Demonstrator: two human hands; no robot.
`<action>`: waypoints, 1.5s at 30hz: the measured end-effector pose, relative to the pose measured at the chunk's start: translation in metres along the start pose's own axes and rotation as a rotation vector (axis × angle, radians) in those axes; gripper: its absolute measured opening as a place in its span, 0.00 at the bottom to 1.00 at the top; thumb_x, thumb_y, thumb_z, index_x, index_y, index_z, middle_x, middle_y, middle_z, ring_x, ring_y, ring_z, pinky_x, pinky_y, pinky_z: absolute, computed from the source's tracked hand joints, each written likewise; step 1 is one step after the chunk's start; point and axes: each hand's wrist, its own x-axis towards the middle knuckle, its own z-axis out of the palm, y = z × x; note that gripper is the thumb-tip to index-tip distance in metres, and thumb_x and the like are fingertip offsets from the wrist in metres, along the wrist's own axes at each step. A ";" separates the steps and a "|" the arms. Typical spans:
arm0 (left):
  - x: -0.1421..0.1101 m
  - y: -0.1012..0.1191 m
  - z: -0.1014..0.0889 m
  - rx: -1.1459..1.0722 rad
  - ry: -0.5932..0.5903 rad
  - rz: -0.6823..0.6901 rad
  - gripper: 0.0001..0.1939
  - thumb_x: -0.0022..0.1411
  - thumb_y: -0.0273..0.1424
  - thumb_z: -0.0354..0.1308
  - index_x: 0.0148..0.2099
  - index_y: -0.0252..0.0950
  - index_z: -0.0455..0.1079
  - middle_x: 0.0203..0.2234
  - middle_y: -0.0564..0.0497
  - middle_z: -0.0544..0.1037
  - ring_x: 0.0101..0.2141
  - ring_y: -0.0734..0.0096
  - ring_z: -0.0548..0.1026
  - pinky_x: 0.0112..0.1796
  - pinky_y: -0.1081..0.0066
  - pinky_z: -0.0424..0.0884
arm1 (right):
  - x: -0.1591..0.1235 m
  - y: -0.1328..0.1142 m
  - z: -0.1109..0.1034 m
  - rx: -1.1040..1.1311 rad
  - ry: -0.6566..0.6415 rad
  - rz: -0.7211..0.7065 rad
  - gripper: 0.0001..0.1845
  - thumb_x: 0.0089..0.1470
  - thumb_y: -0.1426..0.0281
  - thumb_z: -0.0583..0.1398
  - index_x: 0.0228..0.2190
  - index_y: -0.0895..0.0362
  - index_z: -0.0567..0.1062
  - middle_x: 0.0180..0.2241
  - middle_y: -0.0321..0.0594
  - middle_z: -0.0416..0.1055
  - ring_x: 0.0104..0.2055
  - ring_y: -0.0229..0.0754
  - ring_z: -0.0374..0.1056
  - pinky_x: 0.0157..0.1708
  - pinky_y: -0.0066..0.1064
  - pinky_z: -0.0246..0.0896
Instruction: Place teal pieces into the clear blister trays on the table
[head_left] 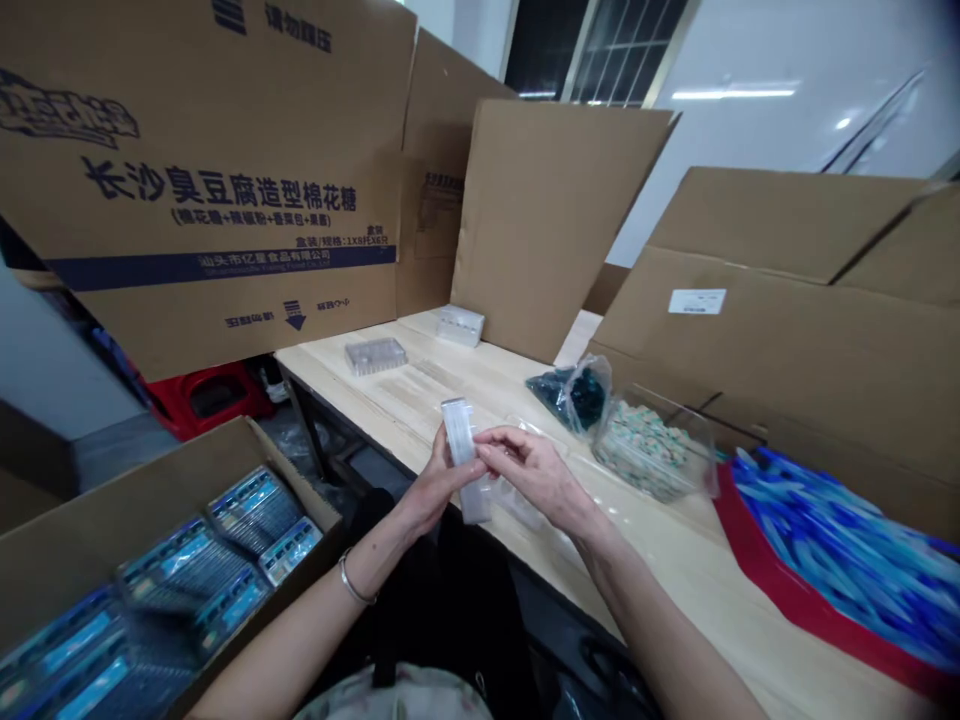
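My left hand (pixel 433 487) is closed around a narrow clear plastic case (pixel 459 432), held tilted upright over the table's front edge. My right hand (pixel 541 478) pinches at the case's right side, thumb and forefinger together; what exactly lies between those fingertips is too small to make out. Just beyond and below the right hand, more clear plastic pieces (pixel 521 508) lie on the wooden table (pixel 420 390), partly hidden by it.
Clear plastic trays (pixel 375 355) and a clear box (pixel 460 326) stand farther back. To the right are a bag of dark green items (pixel 574 393), a clear tub of small pale pieces (pixel 652 445) and a red container (pixel 772 560) of blue sticks. An open carton (pixel 296 470) holds blue packs. Cardboard (pixel 555 220) walls the back.
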 end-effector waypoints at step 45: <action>-0.031 -0.025 0.018 0.104 0.188 -0.535 0.23 0.46 0.26 0.63 0.48 0.35 0.68 0.38 0.48 0.78 0.35 0.63 0.77 0.37 0.67 0.75 | -0.213 0.095 -0.149 -1.253 0.035 0.170 0.11 0.56 0.77 0.49 0.30 0.61 0.70 0.30 0.45 0.70 0.32 0.40 0.66 0.30 0.28 0.59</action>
